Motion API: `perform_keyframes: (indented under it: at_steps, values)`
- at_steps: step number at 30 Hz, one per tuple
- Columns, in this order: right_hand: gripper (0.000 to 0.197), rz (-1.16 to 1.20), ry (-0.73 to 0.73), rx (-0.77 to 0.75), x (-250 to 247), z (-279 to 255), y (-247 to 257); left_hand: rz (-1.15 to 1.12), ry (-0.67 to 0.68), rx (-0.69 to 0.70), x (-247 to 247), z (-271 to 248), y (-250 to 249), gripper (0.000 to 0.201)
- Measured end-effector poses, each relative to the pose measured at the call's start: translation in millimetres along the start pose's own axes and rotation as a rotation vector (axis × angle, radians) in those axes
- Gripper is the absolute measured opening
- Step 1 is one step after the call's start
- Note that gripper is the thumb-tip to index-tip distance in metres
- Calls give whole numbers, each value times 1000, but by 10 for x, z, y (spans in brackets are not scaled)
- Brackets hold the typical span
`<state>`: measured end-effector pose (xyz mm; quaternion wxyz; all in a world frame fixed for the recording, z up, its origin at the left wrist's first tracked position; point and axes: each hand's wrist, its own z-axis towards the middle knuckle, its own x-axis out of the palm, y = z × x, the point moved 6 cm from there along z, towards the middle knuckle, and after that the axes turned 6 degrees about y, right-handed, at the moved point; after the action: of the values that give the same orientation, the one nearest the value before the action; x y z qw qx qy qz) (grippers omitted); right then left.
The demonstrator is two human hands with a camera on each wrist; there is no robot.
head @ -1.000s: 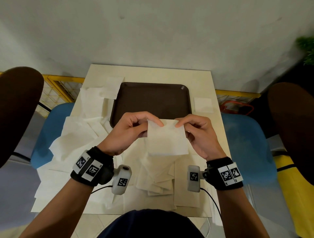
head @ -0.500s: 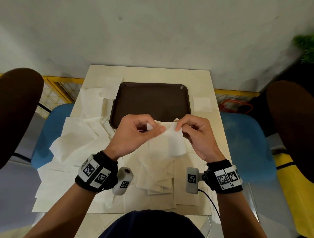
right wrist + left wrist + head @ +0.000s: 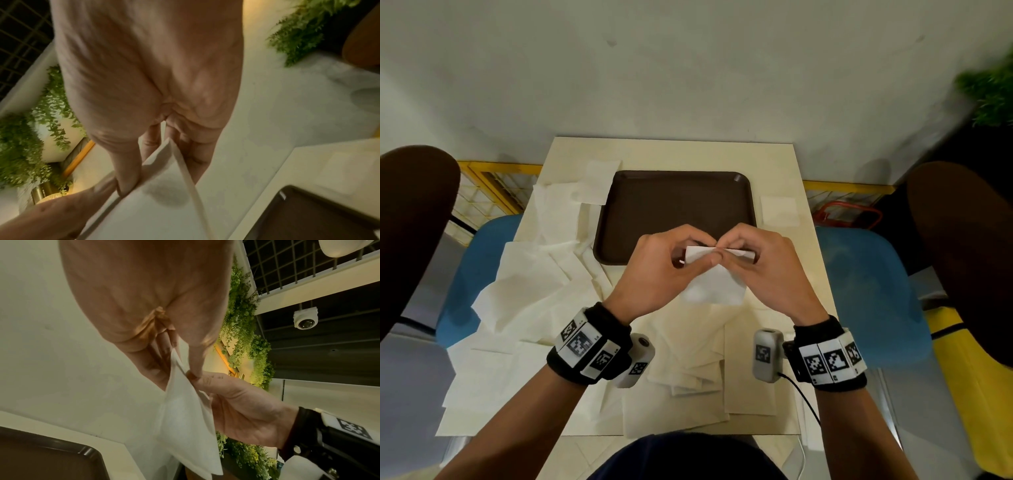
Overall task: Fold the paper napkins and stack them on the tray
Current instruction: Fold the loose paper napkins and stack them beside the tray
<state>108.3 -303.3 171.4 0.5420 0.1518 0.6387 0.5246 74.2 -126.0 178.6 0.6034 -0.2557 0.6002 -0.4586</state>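
Head view: both hands pinch napkin; brown tray bare.

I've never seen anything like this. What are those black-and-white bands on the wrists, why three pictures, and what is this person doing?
No robot here: a person works bare-handed, wearing marker bands with a small camera on each wrist. The wide picture comes from a head camera looking down; the other two look along each hand. The left hand and right hand pinch the top edge of one white paper napkin, held above the table. Loose napkins lie spread around a brown tray, which holds none yet.
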Motion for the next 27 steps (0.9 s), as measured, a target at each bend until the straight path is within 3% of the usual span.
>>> perform_keyframes:
  at_steps: [9,15,18,21,25,27]
  values:
    - [8,-16,-54,148,-570,-124,-374,65,-57,-37,279,445,100,9]
    - [9,153,-235,270,-1013,-258,-911,-36,-57,-113,692,845,74,12]
    - [28,253,-210,359,-1060,-246,-1204,-85,-64,-138,908,1124,34,13]
    - [19,261,-257,410,-1206,-207,-1542,-173,-107,-171,1089,1409,116,15]
    - [15,305,-406,513,-1392,-81,-2012,-290,-63,-323,1409,1725,396,32]
    - [18,272,-423,576,-1425,29,-2245,-229,-28,-385,1566,1883,582,35]
